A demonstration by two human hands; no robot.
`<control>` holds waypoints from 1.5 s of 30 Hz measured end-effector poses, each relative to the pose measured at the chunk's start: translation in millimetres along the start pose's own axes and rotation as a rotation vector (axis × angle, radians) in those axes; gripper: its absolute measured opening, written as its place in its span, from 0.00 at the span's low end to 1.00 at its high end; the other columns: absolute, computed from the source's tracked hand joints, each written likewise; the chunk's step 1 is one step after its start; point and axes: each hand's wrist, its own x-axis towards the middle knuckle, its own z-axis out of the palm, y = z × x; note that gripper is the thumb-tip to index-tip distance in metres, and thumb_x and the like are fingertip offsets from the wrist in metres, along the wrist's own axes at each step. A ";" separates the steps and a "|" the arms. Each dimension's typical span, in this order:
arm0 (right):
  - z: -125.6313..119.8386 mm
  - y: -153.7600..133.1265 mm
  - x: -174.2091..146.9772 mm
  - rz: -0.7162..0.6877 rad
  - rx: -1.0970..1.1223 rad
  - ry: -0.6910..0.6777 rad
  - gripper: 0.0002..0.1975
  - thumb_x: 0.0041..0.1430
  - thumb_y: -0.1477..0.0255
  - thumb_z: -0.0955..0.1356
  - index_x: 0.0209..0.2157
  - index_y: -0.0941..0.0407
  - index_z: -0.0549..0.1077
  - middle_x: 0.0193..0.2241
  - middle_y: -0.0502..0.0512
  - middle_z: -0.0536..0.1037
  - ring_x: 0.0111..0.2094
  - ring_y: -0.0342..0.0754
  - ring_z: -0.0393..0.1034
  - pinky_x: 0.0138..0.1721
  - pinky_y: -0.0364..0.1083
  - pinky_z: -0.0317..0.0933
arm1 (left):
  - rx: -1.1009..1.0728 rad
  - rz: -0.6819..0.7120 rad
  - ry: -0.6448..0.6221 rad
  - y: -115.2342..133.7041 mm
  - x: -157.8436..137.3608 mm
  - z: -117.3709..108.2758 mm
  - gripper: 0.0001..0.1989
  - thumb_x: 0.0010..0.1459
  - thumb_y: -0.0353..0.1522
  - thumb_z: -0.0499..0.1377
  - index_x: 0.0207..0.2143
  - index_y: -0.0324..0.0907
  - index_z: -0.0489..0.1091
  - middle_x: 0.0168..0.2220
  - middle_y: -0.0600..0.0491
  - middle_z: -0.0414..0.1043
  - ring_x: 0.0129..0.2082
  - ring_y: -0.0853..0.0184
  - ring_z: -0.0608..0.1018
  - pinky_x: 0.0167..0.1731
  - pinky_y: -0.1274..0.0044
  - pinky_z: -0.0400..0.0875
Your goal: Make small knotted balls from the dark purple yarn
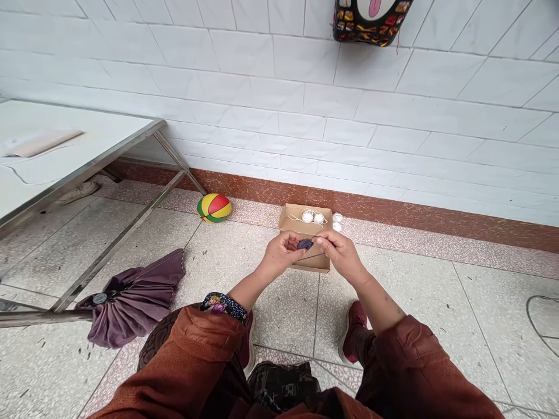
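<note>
A small ball of dark blue yarn [304, 244] rests in the curled fingers of my left hand [283, 251]. Just to its right, my right hand [338, 250] pinches the dark yarn strand between thumb and fingers. Another stretch of that strand runs below the ball from one hand toward the other. Both hands are above a shallow cardboard box [285, 217] on the floor, hiding part of it. Inside the box, at its far end, lie two white yarn balls [313, 217] with loose ends. More white balls [337, 222] sit against its right side.
To the left stands a metal-framed table [131, 131] near a multicoloured ball [214, 208]. A purple folded cloth item [135, 299] lies by the table's leg. A tiled wall [244, 105] rises ahead, with a patterned bag [371, 26] on it. A cable [530, 308] is at right.
</note>
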 end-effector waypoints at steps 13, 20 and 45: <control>24.1 28.1 -1.7 0.188 -0.047 -0.070 0.11 0.64 0.65 0.63 0.34 0.54 0.74 0.29 0.50 0.77 0.32 0.47 0.69 0.36 0.44 0.61 | -0.268 0.026 -0.001 21.3 -6.6 11.4 0.17 0.44 0.32 0.71 0.35 0.41 0.69 0.31 0.55 0.73 0.32 0.72 0.74 0.36 0.78 0.69; 24.6 8.8 -9.3 -0.112 -0.247 -0.270 0.11 0.69 0.67 0.60 0.37 0.54 0.73 0.34 0.53 0.77 0.36 0.48 0.71 0.40 0.46 0.63 | -0.165 -0.002 0.116 4.3 9.2 -2.2 0.17 0.41 0.31 0.71 0.34 0.40 0.70 0.29 0.56 0.74 0.30 0.71 0.74 0.34 0.77 0.69; 33.4 13.4 -7.0 0.035 -0.099 -0.172 0.09 0.66 0.69 0.62 0.36 0.55 0.73 0.32 0.52 0.77 0.34 0.46 0.70 0.38 0.45 0.62 | -0.281 -0.037 0.125 3.5 7.3 -3.3 0.17 0.43 0.32 0.70 0.35 0.40 0.70 0.31 0.56 0.73 0.32 0.73 0.73 0.38 0.77 0.67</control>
